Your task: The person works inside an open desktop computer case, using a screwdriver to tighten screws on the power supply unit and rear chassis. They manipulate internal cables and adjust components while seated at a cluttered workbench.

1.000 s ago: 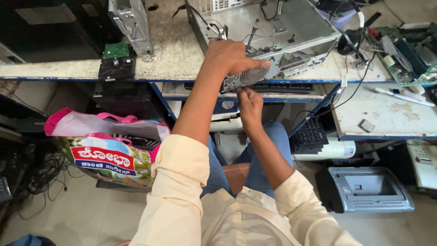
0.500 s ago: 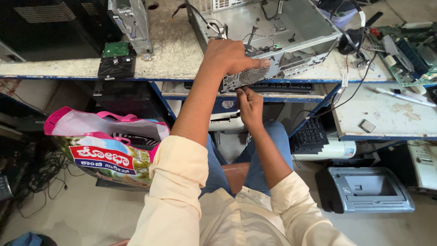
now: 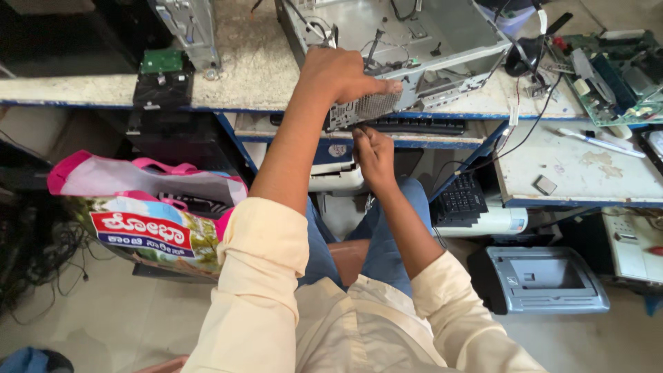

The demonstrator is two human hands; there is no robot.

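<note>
An open grey metal computer case (image 3: 442,41) lies on the workbench (image 3: 255,76), its perforated rear panel (image 3: 366,107) hanging over the front edge. My left hand (image 3: 338,72) grips the near corner of that case, thumb stretched along the perforated panel. My right hand (image 3: 373,155) is just below, fingers closed and pressed up toward the underside of the panel; whether it holds a small tool or screw is hidden. Both arms wear rolled cream sleeves.
A hard drive (image 3: 162,76) and metal bracket (image 3: 190,24) lie at the left of the bench. A green circuit board (image 3: 615,69) and cables lie right. A black keyboard (image 3: 414,126) sits on the shelf. A pink bag (image 3: 145,207), a grey printer (image 3: 545,280) stand below.
My left hand and the case stay in place. My right hand has shifted slightly under the panel; the view has tilted a little.
</note>
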